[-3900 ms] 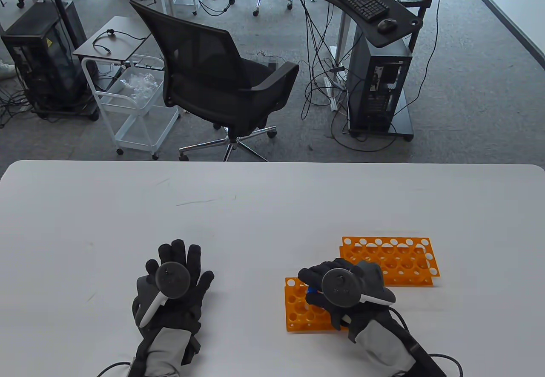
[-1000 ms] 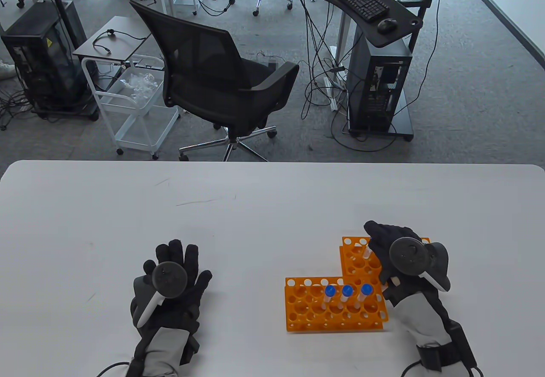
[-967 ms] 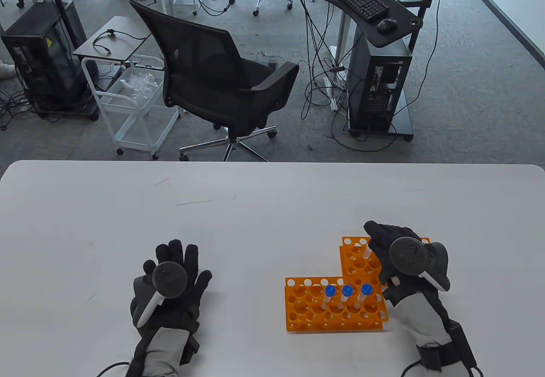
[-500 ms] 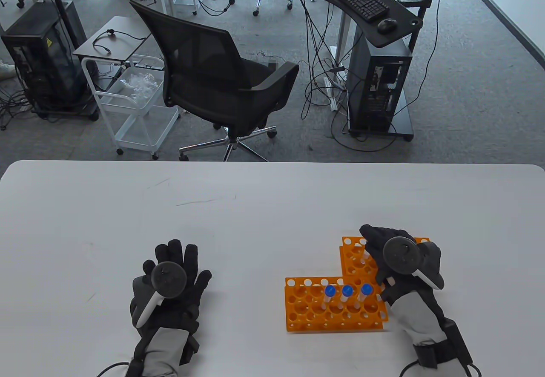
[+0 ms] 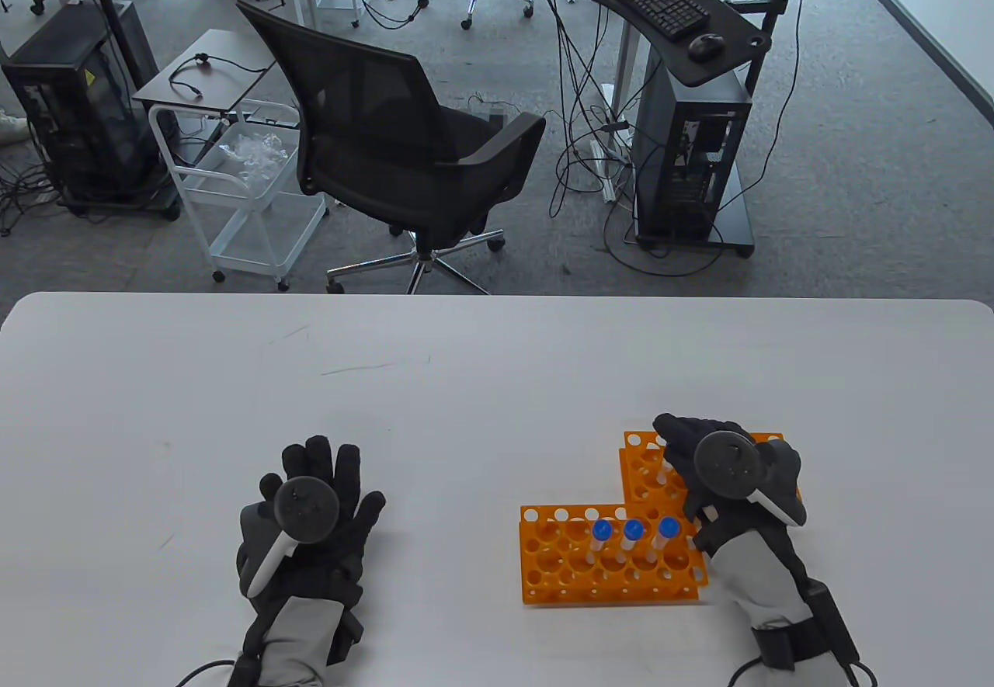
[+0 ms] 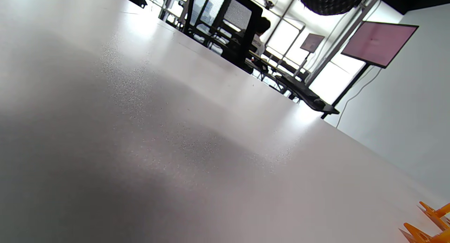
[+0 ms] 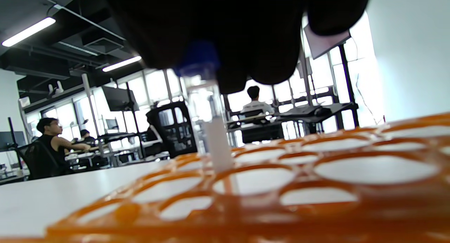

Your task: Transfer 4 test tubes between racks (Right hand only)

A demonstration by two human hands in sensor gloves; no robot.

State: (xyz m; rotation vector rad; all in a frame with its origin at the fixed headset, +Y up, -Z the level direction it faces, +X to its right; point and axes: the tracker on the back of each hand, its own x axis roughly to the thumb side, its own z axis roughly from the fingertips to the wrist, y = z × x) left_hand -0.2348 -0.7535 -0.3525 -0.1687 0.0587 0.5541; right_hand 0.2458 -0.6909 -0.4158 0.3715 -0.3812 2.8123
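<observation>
Two orange racks stand on the white table. The near rack (image 5: pixel 543 586) holds three blue-capped test tubes (image 5: pixel 633 533) in a row. My right hand (image 5: pixel 703 458) is over the far rack (image 5: pixel 641 477) and grips a fourth test tube (image 7: pixel 211 130) by its blue cap, upright, its lower end down in a hole of that rack (image 7: pixel 316 186). In the table view only a bit of this tube (image 5: pixel 665 468) shows under the fingers. My left hand (image 5: pixel 311 512) lies flat on the table, fingers spread, holding nothing.
The racks sit close together at the table's front right (image 5: pixel 497 376). A corner of an orange rack (image 6: pixel 427 222) shows in the left wrist view. Beyond the far table edge stand an office chair (image 5: pixel 396 143), a white cart (image 5: pixel 241 198) and a computer stand (image 5: pixel 683 136).
My right hand has carried one tube from the near rack to the far rack. Over the last second it shifted slightly left and down with the tube in a hole. The left hand stayed still.
</observation>
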